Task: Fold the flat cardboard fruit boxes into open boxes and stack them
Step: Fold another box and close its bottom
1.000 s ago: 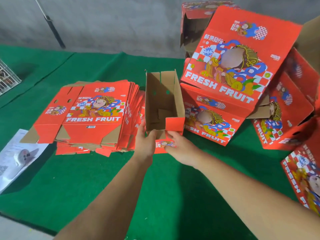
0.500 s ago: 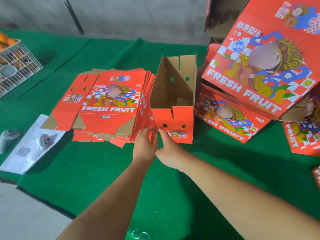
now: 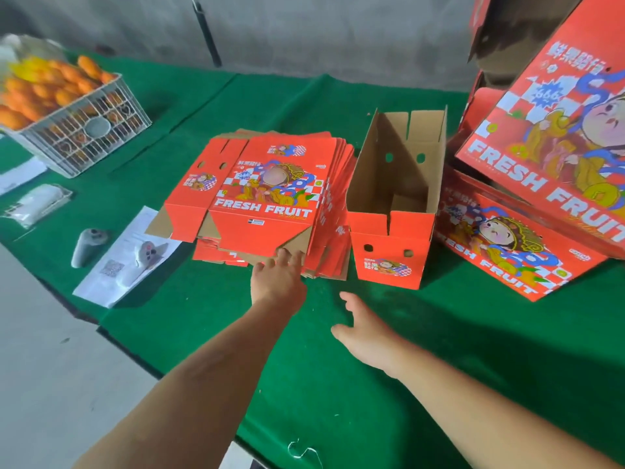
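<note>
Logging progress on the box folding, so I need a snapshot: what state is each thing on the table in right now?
Folded box: upright, open, empty.
Flat box stack: unfolded, piled.
Finished boxes: assembled, tipped in a heap.
Left hand: fingertips on the stack's near edge.
Right hand: open, holding nothing.
Wire crate: full of oranges.

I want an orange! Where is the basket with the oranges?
In the head view, the white wire basket of oranges sits at the far left of the green table, left of the pile of flat boxes.
</note>
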`<state>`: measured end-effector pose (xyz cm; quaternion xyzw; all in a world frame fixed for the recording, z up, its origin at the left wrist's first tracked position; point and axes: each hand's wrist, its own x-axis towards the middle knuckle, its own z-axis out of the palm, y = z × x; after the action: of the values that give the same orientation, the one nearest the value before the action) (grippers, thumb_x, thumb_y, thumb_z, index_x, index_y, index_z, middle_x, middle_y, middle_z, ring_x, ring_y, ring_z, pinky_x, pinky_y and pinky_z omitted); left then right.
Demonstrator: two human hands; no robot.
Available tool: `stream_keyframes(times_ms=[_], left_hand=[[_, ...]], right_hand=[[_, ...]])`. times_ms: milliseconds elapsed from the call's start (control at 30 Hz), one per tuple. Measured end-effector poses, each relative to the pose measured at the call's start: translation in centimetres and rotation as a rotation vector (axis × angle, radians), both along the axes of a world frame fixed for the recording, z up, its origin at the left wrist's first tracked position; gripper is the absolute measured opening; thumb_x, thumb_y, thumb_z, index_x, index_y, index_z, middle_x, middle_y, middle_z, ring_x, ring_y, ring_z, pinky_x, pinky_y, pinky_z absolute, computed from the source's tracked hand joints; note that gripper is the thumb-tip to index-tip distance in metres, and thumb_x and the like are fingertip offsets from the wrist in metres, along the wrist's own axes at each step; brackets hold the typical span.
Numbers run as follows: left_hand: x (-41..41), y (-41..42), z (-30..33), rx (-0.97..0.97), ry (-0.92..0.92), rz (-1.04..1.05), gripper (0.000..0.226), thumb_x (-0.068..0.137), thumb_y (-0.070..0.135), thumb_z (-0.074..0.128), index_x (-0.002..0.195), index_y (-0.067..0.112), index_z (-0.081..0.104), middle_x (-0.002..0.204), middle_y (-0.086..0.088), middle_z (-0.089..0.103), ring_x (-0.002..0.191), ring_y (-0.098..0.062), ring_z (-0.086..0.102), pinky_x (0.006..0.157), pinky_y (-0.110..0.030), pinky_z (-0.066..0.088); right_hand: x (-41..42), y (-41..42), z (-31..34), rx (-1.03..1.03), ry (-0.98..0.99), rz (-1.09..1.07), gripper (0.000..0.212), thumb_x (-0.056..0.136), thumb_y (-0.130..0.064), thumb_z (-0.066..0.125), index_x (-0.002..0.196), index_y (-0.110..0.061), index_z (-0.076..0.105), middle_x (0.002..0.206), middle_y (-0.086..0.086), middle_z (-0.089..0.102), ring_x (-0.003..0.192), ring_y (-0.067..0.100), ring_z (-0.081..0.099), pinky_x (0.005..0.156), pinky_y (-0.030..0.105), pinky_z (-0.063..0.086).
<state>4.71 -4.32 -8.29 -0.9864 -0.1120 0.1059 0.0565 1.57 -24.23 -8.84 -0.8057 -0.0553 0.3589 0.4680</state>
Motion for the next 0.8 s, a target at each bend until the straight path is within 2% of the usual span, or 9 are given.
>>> stream_keyframes(times_ms=[67, 100, 233, 333, 400, 467, 533, 633, 800], left_hand=[[0.7, 1.0, 1.2, 0.117, -0.121, -0.016, 0.047, 0.092, 0.04, 0.05, 0.138, 0.035, 0.049, 0.14, -0.003, 0.053, 0.125, -0.029, 0.049, 0.1, -0.043, 0.038], [1.2, 1.7, 1.7, 0.17, -0.124, 0.004, 0.047, 0.092, 0.043, 0.05, 0.138, 0.035, 0.047, 0.138, -0.004, 0.05, 0.125, -0.029, 0.045, 0.099, -0.042, 0.038], [3.1, 2.8, 1.8, 0.313, 0.074, 0.093, 0.065, 0.094, 0.038, 0.047, 0.154, 0.032, 0.022, 0.168, -0.018, -0.002, 0.149, -0.036, 0.016, 0.121, -0.048, 0.017], [3.8, 2.5, 1.3, 0.295, 0.164, 0.096, 0.086, 0.094, 0.037, 0.048, 0.163, 0.013, 0.002, 0.168, -0.019, -0.018, 0.156, -0.037, 0.002, 0.127, -0.051, 0.003], [3.7, 2.7, 1.1, 0.279, 0.196, 0.098, 0.093, 0.092, 0.036, 0.052, 0.162, 0.006, -0.002, 0.169, -0.018, -0.014, 0.156, -0.035, 0.004, 0.128, -0.05, 0.001], [3.5, 3.2, 1.3, 0.28, 0.201, 0.097, 0.091, 0.093, 0.034, 0.051, 0.162, 0.003, -0.001, 0.17, -0.015, -0.008, 0.156, -0.034, 0.006, 0.128, -0.051, -0.002], [3.8, 3.8, 1.9, 0.293, 0.159, 0.115, 0.087, 0.097, 0.048, 0.048, 0.162, 0.006, 0.009, 0.171, -0.011, 0.004, 0.154, -0.033, 0.011, 0.127, -0.054, -0.006], [4.3, 4.6, 4.1, 0.296, 0.061, 0.145, 0.089, 0.093, 0.077, 0.035, 0.157, 0.015, 0.036, 0.167, 0.0, 0.02, 0.15, -0.034, 0.019, 0.123, -0.056, -0.004], [2.1, 3.3, 7.5, 0.197, -0.027, 0.122, 0.092, 0.085, 0.089, 0.025, 0.143, 0.025, 0.055, 0.155, 0.012, 0.041, 0.14, -0.031, 0.027, 0.118, -0.05, 0.011]], right_hand=[[-0.7, 0.0, -0.4, -0.008, 0.022, 0.004, 0.068, 0.1, -0.023, 0.051, 0.16, -0.033, 0.02, 0.166, 0.004, 0.029, 0.091, 0.017, 0.064, 0.071, 0.027, 0.048], [-0.9, -0.1, -0.4, -0.005, 0.036, 0.006, 0.066, 0.101, -0.023, 0.05, 0.16, -0.031, 0.021, 0.166, 0.005, 0.029, 0.106, 0.017, 0.061, 0.075, 0.025, 0.047], [-0.5, 0.0, 0.7, 0.044, 0.06, 0.024, 0.067, 0.101, -0.024, 0.05, 0.16, -0.029, 0.021, 0.166, 0.007, 0.027, 0.131, 0.02, 0.049, 0.085, 0.025, 0.04], [0.6, 0.4, 1.5, 0.053, -0.001, 0.044, 0.065, 0.101, -0.027, 0.051, 0.159, -0.031, 0.022, 0.165, 0.004, 0.029, 0.118, 0.017, 0.056, 0.077, 0.027, 0.042], [1.1, 0.8, 1.7, 0.044, -0.022, 0.049, 0.064, 0.102, -0.029, 0.051, 0.159, -0.033, 0.022, 0.163, 0.0, 0.031, 0.096, 0.01, 0.059, 0.067, 0.023, 0.042], [1.3, 0.9, 1.5, 0.041, -0.032, 0.043, 0.063, 0.102, -0.03, 0.051, 0.158, -0.033, 0.023, 0.161, 0.0, 0.033, 0.089, 0.006, 0.058, 0.066, 0.023, 0.044], [1.2, 1.1, 1.3, 0.04, -0.045, 0.039, 0.062, 0.103, -0.031, 0.052, 0.158, -0.031, 0.024, 0.161, 0.002, 0.034, 0.101, 0.013, 0.056, 0.075, 0.03, 0.043], [1.4, 1.1, 1.3, 0.038, -0.05, 0.046, 0.063, 0.104, -0.038, 0.052, 0.159, -0.03, 0.023, 0.162, 0.003, 0.031, 0.124, 0.018, 0.051, 0.089, 0.029, 0.041], [2.1, 2.1, 2.4, 0.124, -0.1, -0.007, 0.072, 0.104, -0.041, 0.053, 0.161, -0.035, 0.009, 0.163, 0.001, 0.031, 0.14, 0.021, 0.046, 0.106, 0.034, 0.041]])
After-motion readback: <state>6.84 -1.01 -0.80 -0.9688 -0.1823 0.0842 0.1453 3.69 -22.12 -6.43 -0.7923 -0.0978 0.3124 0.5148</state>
